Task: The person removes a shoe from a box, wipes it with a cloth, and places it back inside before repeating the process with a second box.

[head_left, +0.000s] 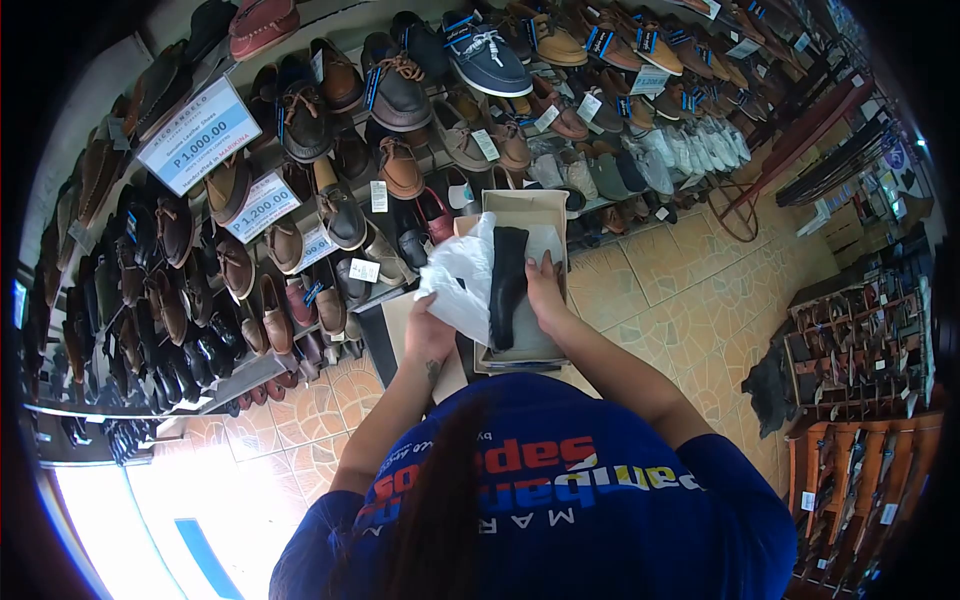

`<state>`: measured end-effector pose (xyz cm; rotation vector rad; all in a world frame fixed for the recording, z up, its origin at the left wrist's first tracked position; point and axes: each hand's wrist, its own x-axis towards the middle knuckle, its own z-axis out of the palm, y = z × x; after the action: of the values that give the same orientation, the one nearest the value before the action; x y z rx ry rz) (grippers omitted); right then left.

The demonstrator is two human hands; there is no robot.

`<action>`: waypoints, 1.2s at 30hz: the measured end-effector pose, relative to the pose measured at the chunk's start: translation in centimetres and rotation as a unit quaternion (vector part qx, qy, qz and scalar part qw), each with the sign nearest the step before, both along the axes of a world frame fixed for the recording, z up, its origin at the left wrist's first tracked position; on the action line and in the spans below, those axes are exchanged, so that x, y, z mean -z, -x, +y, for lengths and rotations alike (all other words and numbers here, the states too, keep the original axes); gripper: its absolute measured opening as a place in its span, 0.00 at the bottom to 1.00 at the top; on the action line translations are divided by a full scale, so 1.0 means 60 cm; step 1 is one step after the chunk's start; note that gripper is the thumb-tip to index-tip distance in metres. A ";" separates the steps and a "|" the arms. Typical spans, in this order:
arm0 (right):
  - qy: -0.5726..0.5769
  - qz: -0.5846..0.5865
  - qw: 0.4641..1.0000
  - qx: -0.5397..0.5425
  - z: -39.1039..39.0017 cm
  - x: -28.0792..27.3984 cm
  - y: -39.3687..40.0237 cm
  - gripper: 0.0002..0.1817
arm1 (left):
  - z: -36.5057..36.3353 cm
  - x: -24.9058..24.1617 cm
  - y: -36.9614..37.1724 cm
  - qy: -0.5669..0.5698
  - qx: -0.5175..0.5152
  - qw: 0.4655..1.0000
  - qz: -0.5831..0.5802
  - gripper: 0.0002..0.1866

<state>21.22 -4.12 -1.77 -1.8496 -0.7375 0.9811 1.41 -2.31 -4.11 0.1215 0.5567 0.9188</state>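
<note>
An open cardboard shoe box [528, 212] sits in front of me at chest height. A black shoe [507, 285] lies lengthwise in it, over white wrapping paper [462, 278]. My left hand [428, 332] grips the bunched white paper at the box's left side. My right hand [546, 293] rests inside the box, fingers against the right side of the black shoe. Whether a second shoe lies under the paper is hidden.
A slanted wall rack [330, 170] packed with several leather shoes and price signs [198, 135] fills the left and top. Tiled floor [690, 290] stretches to the right. Dark wooden display shelves [860, 350] stand at the right edge. A box lid [400, 330] lies under the box.
</note>
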 end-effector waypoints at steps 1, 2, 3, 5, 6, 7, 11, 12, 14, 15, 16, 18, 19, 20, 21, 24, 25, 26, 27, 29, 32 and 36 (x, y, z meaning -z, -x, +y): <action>-0.003 -0.046 0.999 0.005 0.002 0.007 -0.002 0.37 | -0.002 -0.038 0.003 -0.051 -0.021 0.998 -0.029 0.27; -0.033 0.058 0.998 0.003 -0.001 0.006 -0.006 0.37 | -0.008 -0.080 -0.003 -0.049 -0.014 0.998 -0.030 0.27; -0.062 0.162 0.985 -0.001 -0.007 -0.002 -0.011 0.37 | -0.012 -0.084 -0.016 -0.130 0.023 0.991 -0.010 0.27; -0.115 0.363 0.924 -0.011 -0.023 -0.025 -0.026 0.37 | -0.023 -0.089 -0.044 -0.288 0.094 0.953 0.030 0.26; -0.140 0.458 0.878 -0.016 -0.030 -0.042 -0.036 0.36 | -0.026 -0.116 -0.059 -0.409 0.172 0.894 0.069 0.26; -0.164 0.546 0.821 -0.022 -0.037 -0.061 -0.048 0.36 | -0.031 -0.145 -0.073 -0.519 0.244 0.812 0.105 0.26; -0.237 0.358 0.896 0.109 -0.072 -0.142 -0.095 0.30 | -0.028 -0.146 -0.077 -0.523 0.035 0.838 0.152 0.20; -0.249 0.313 0.909 0.118 -0.082 -0.142 -0.117 0.30 | -0.017 -0.132 -0.066 -0.501 -0.019 0.835 0.226 0.19; -0.271 0.208 0.934 0.104 -0.099 -0.143 -0.125 0.29 | 0.005 -0.105 -0.038 -0.507 -0.048 0.735 0.447 0.21; -0.281 0.148 0.945 0.078 -0.106 -0.155 -0.117 0.27 | 0.016 -0.092 -0.031 -0.536 -0.038 0.658 0.527 0.26; -0.288 0.087 0.952 0.052 -0.110 -0.161 -0.107 0.26 | 0.013 -0.075 -0.044 -0.579 -0.017 0.543 0.608 0.32; -0.282 -0.028 0.958 -0.045 -0.108 -0.154 -0.073 0.26 | -0.002 -0.090 -0.079 -0.623 0.124 0.403 0.659 0.46; -0.277 -0.086 0.952 -0.094 -0.104 -0.151 -0.058 0.26 | -0.018 -0.085 -0.103 -0.649 0.118 0.335 0.673 0.43; -0.246 -0.165 0.950 -0.100 -0.098 -0.141 -0.050 0.25 | -0.025 -0.074 -0.126 -0.660 0.127 0.291 0.681 0.42; -0.213 -0.243 0.940 -0.105 -0.090 -0.119 -0.047 0.24 | -0.029 -0.072 -0.143 -0.669 0.134 0.247 0.688 0.40; -0.147 -0.296 0.934 -0.135 -0.080 -0.065 -0.080 0.20 | -0.038 -0.079 -0.164 -0.660 0.170 0.229 0.694 0.39; -0.132 -0.283 0.938 -0.151 -0.079 -0.053 -0.099 0.19 | -0.036 -0.076 -0.165 -0.670 0.174 0.219 0.687 0.39; -0.124 -0.267 0.945 -0.138 -0.080 -0.060 -0.111 0.18 | -0.033 -0.075 -0.160 -0.679 0.179 0.210 0.681 0.39; -0.116 -0.249 0.953 -0.126 -0.085 -0.066 -0.122 0.17 | -0.033 -0.074 -0.154 -0.686 0.185 0.200 0.675 0.39; -0.111 -0.173 0.977 -0.059 -0.098 -0.079 -0.140 0.16 | -0.032 -0.075 -0.143 -0.683 0.197 0.192 0.677 0.41; -0.133 0.012 0.986 0.098 -0.118 -0.048 -0.210 0.15 | -0.030 -0.079 -0.135 -0.691 0.206 0.194 0.665 0.44; -0.083 0.067 0.983 0.148 -0.128 -0.094 -0.212 0.17 | -0.028 -0.087 -0.129 -0.696 0.213 0.228 0.646 0.45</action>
<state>33.94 -11.78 3.85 -1.6722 -0.4327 0.8154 9.12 -4.01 1.14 2.8447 0.8925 0.1926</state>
